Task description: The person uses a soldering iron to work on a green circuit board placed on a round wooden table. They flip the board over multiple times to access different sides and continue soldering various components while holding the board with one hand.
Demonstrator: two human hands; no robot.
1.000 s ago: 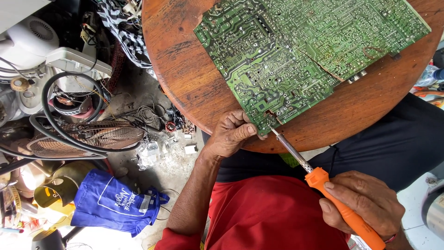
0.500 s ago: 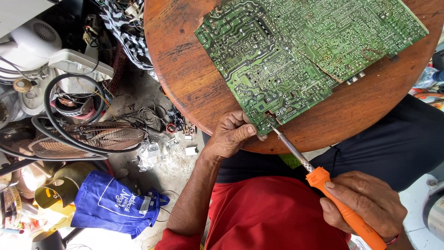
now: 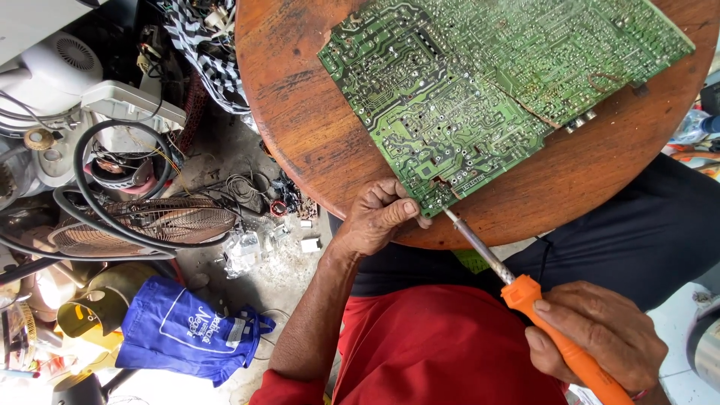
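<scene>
- Table point(image 3: 315, 150): one, round, brown wood; floor clutter to its left.
- Board point(image 3: 487, 82): one green circuit board, solder side up, lying flat across the table's top; its near corner reaches the table's near edge.
- Fan grille point(image 3: 150, 221) and blue bag point(image 3: 184, 334): one each, on the floor, well apart from the work.
- Iron point(image 3: 525, 296): one soldering iron, orange handle, metal tip touching the board's near corner.
- Right hand point(image 3: 600, 337): fingers clenched round the iron's handle.
- Left hand point(image 3: 375, 217): fingers pinched at the board's near corner, just beside the tip; whether they grip board or a small part, cannot tell.
- Progress, as judged: soldering at one corner joint under way; most joints look already soldered; joint not seen finished.
</scene>
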